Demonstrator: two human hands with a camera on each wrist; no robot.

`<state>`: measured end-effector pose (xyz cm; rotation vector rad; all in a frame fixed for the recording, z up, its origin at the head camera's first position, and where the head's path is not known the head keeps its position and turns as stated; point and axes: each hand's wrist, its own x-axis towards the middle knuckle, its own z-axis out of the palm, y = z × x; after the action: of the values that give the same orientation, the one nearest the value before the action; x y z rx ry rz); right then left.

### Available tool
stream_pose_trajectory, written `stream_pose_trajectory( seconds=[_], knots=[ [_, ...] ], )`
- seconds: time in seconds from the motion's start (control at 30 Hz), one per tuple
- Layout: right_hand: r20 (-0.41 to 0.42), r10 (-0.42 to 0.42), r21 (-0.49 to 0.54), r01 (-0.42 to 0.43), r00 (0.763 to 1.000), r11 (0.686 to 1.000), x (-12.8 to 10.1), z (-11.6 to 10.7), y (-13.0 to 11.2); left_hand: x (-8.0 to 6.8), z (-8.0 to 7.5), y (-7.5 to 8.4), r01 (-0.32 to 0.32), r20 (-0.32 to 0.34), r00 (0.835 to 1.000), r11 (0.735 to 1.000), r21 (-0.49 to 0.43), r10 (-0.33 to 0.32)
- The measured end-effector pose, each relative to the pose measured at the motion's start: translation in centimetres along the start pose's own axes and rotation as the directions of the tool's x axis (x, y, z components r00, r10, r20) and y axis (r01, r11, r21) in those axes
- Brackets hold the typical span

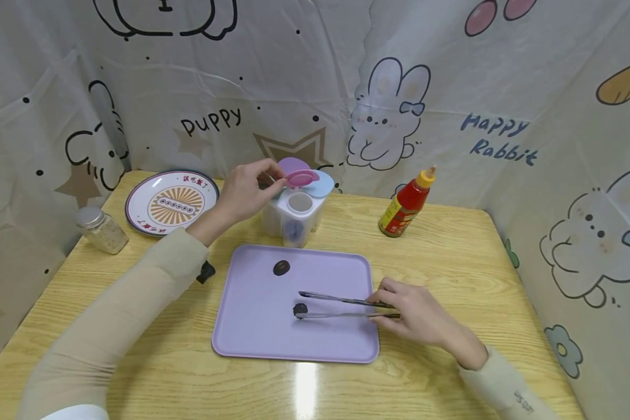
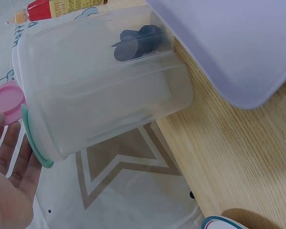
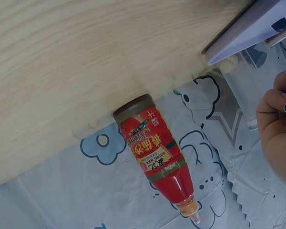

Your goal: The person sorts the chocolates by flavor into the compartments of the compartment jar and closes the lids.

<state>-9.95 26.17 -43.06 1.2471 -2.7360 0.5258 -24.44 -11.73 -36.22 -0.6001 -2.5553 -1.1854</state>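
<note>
From the head camera, the left hand [image 1: 247, 192] reaches to the back of the tabletop [image 1: 451, 256] and pinches the edge of a pink lid [image 1: 300, 177] on top of a clear seasoning container [image 1: 294, 219]; a purple lid and a pale blue lid sit beside the pink one, and one round opening of the container shows below them. In front of the container lies a purple tray [image 1: 252, 326]. The right hand [image 1: 417, 318] rests on the tray's right edge and grips a pair of metal tongs [image 1: 341, 307], fingers curled round the handle end. The tong tips close on a small dark piece [image 1: 300, 310] lying on the tray, and a second dark piece [image 1: 280, 268] lies nearer the container, apart from the first. A patterned plate [image 1: 171, 202] and a small glass jar [image 1: 101, 230] stand at the left, and a red sauce bottle [image 1: 406, 204] stands to the right of the container.

The left wrist camera shows the container [image 2: 109, 90] close up with something dark inside one compartment, the pink lid [image 2: 7, 102] at its top edge, and the left hand's fingers [image 2: 12, 176] lying fairly straight beside it; the pinch itself is out of this view. A corner of the tray [image 2: 238, 52] lies near.

The right wrist camera shows the sauce bottle [image 3: 159, 160] standing on the tabletop, a corner of the tray [image 3: 250, 31], and part of the right hand [image 3: 276, 129] with curled fingers.
</note>
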Motion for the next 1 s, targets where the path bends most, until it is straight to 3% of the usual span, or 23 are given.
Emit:
stream_pose_trajectory(
  seconds=[0.53, 1.0],
  knots=[
    [0.087, 0.030, 0.038, -0.034, 0.996, 0.999, -0.08, 0.85, -0.19, 0.01, 0.06, 0.22, 0.032, 0.001, 0.999, 0.999, 0.008, -0.032],
    [0.049, 0.028, 0.041, -0.030, 0.998, 0.999, -0.22, 0.69, -0.12, 0.02, 0.07, 0.12, 0.030, -0.004, 1.000, 1.000, 0.006, -0.030]
  ],
)
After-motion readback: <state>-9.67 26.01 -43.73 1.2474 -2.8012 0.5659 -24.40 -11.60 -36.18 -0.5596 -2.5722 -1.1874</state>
